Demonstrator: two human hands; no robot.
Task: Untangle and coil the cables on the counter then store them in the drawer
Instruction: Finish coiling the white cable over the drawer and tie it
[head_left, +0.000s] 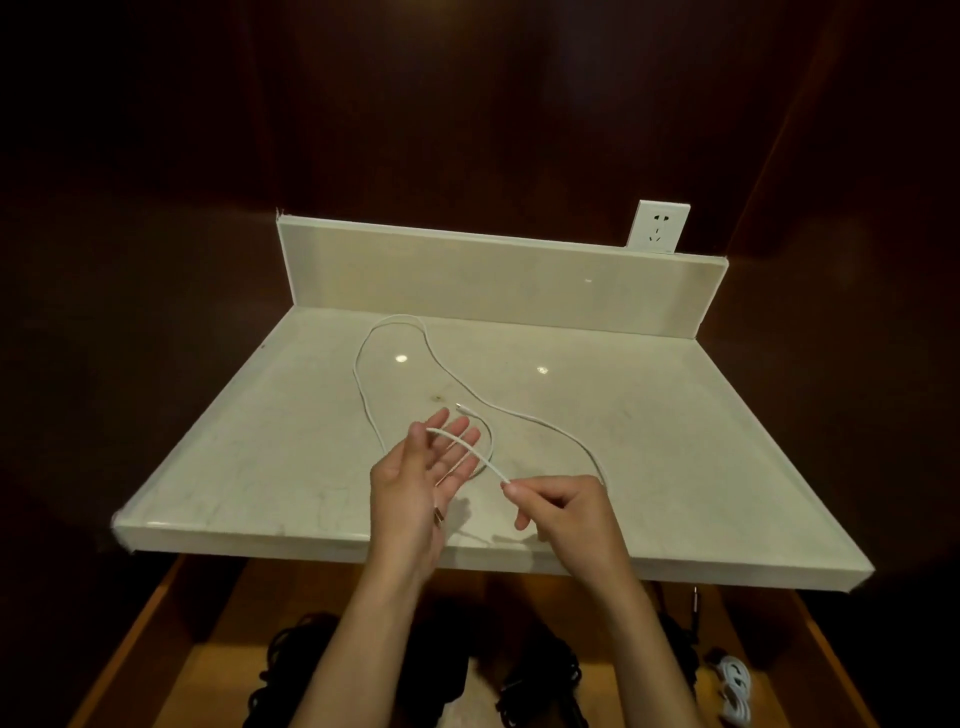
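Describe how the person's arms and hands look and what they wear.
Both forearms are bare as far as the frame shows, with no sleeves, gloves or watch in view. The left hand wears a gold-coloured ring, seen near the base of a finger. The right hand shows no ring or other jewellery. No markings are visible on either arm.

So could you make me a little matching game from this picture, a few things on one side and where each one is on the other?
Things:
1. white cable
2. wall socket
3. black cables
4. ring

Places:
A. in the open drawer
B. on the left hand
C. above the counter's back edge
D. looped across the counter, pinched by the right hand

Pairs: 1-D, 2-C, 3-A, 4-B
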